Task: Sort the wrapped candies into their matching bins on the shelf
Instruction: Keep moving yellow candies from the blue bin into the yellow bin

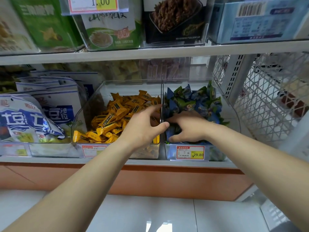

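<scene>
Blue-and-green foil-wrapped candies [192, 101] lie under our right hand [187, 128], fingers splayed and pressed into the heap; we cannot tell whether it pinches one. Just left, across the clear plastic divider wall [161, 104], our left hand [143, 129] hovers wide above the yellow-wrapped candy bars [113, 118]. Raking blind could drag several wrappers over the divider. Two hands, two clear acrylic bins [234, 118]; candies too many to count.

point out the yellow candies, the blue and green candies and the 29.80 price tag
yellow candies [117, 118], head view, middle of the pile
blue and green candies [192, 99], head view, upper pile
29.80 price tag [190, 152], head view, tag centre
</scene>
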A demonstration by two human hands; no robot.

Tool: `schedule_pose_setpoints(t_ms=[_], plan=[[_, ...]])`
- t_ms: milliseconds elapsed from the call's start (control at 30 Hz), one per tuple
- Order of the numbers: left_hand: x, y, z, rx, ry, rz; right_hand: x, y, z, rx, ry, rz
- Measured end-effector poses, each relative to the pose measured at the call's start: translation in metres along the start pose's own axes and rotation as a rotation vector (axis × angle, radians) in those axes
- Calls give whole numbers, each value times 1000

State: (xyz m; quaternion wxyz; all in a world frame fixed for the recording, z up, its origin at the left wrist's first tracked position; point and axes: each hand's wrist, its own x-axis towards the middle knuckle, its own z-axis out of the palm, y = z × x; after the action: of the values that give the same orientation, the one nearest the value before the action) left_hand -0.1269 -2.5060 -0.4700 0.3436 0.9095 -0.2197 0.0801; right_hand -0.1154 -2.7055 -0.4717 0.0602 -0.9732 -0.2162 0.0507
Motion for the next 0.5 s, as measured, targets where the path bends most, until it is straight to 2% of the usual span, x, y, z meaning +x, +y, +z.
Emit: schedule_pose_setpoints(t_ms=[200,267,400,500], plan=[[-3,-1,-1,-12,-22,19,1,9,0,-47,-1,-9],[-2,-3,-2,-27,-34,17,-4,17,-7,-13,73,19],[0,-5,-4,-54,-61,8,-16,41,-26,70,338,93],[0,-5,-4,-56,-61,8,-19,49,-28,-35,317,177]])
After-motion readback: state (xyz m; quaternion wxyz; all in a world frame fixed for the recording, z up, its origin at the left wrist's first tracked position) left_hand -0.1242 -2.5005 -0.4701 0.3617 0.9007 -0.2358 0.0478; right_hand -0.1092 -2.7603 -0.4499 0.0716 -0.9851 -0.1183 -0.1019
